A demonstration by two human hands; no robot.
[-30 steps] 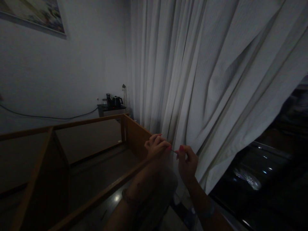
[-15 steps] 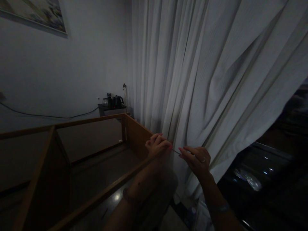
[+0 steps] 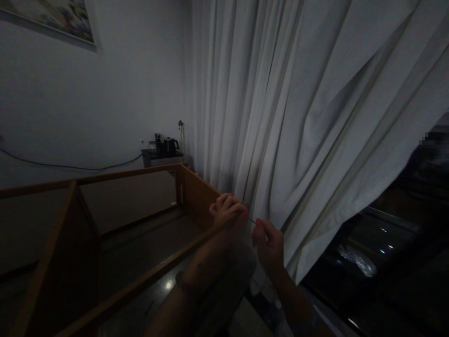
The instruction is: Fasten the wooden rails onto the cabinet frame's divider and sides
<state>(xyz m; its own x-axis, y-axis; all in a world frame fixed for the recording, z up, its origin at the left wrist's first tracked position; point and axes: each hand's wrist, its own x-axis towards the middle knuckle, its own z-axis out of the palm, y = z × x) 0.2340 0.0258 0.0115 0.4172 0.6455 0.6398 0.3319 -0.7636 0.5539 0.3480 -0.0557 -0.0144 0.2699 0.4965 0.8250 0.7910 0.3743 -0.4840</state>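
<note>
A thin metal rod (image 3: 251, 220), possibly a hex key, spans the short gap between my hands; its exact kind is too small and dark to tell. My left hand (image 3: 228, 209) is curled at the right end of the brown wooden frame (image 3: 154, 272), its fingertips closed around the rod's far end. What the rod meets there is hidden behind the fingers. My right hand (image 3: 270, 245) pinches the near end between thumb and forefinger, the other fingers folded in. The frame is an open box with a divider (image 3: 66, 234), lying by the curtain.
A pale curtain (image 3: 242, 117) hangs close behind both hands. Against the back wall, a small cabinet (image 3: 161, 161) carries a black kettle (image 3: 170, 146). A cable (image 3: 70, 167) runs along the wall. Dark glossy surfaces (image 3: 372, 243) are at right, and a framed picture (image 3: 49, 18) hangs top left.
My right hand has moved left and turned, its fingers now more folded and nearer my left hand. My left hand stays at the frame's end. The view has shifted slightly.
</note>
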